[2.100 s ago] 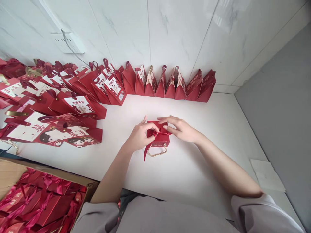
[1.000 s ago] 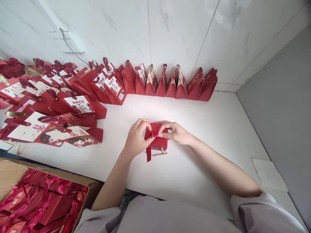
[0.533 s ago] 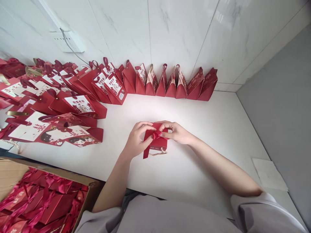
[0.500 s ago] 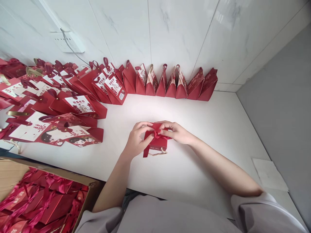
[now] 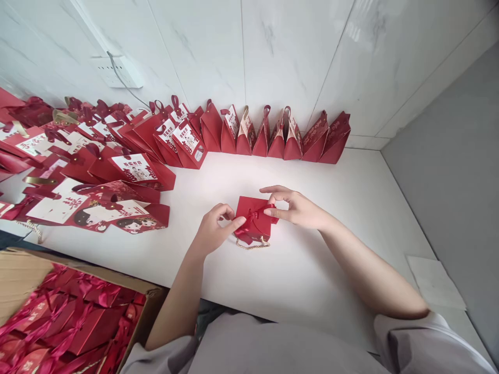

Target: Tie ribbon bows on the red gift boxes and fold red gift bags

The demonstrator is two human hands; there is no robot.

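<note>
A small red gift box (image 5: 262,226) lies on the white table in front of me, its twisted cream cord handle (image 5: 252,246) toward my body. Across its top runs a red ribbon (image 5: 254,214), knotted near the middle. On the box's left side, my left hand (image 5: 218,224) pinches one part of the ribbon between thumb and index finger. My right hand (image 5: 296,208) grips the ribbon on the right between thumb and index finger, with its other fingers partly extended over the box's far right corner.
Several red gift boxes (image 5: 210,130) stand in a row along the tiled wall. More printed boxes (image 5: 134,169) crowd the left of the table (image 5: 319,280). At lower left is a cardboard carton (image 5: 146,306) of ribboned red boxes. A grey partition (image 5: 448,156) borders the right.
My hands have moved apart, the left toward the left and the right toward the right, drawing the ribbon outward. More of the box top and the knot now shows.
</note>
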